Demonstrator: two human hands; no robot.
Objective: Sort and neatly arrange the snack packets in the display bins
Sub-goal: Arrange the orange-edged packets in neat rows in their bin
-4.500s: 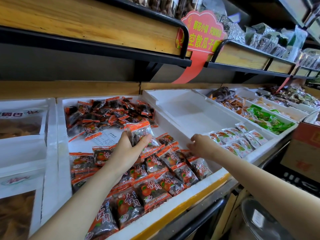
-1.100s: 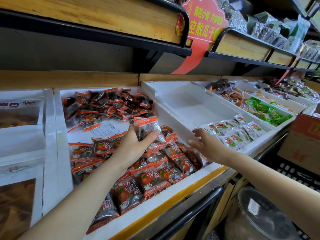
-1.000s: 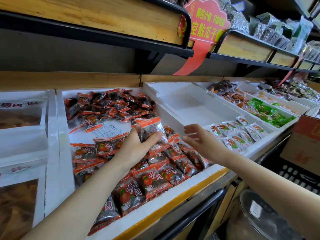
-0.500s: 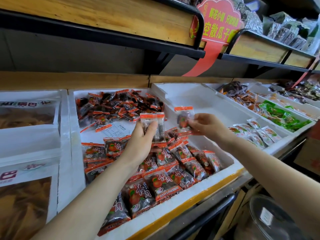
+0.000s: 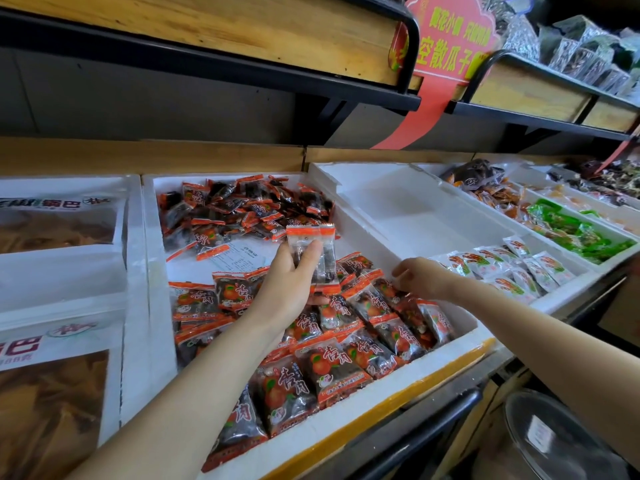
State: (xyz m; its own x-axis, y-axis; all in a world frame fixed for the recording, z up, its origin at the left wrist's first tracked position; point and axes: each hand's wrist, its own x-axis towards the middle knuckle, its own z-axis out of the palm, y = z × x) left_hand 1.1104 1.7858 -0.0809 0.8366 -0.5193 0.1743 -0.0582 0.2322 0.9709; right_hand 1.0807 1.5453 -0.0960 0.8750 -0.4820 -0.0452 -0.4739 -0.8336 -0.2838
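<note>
My left hand (image 5: 289, 285) grips a few snack packets (image 5: 313, 252) upright above the foam bin (image 5: 154, 271). My right hand (image 5: 422, 277) curls onto the packet row (image 5: 367, 303) near the bin's front; grip unclear. Packets look light, crinkly and slippery, so I'd pinch the flat orange seal edges.

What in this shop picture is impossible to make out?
Head view only.
Stack of packets in the left hand: count hidden by overlap.
Right hand: its own fingers hide whether it grips a packet.
Paper sheet: print too small.
Red sign: cut off by top edge.
</note>
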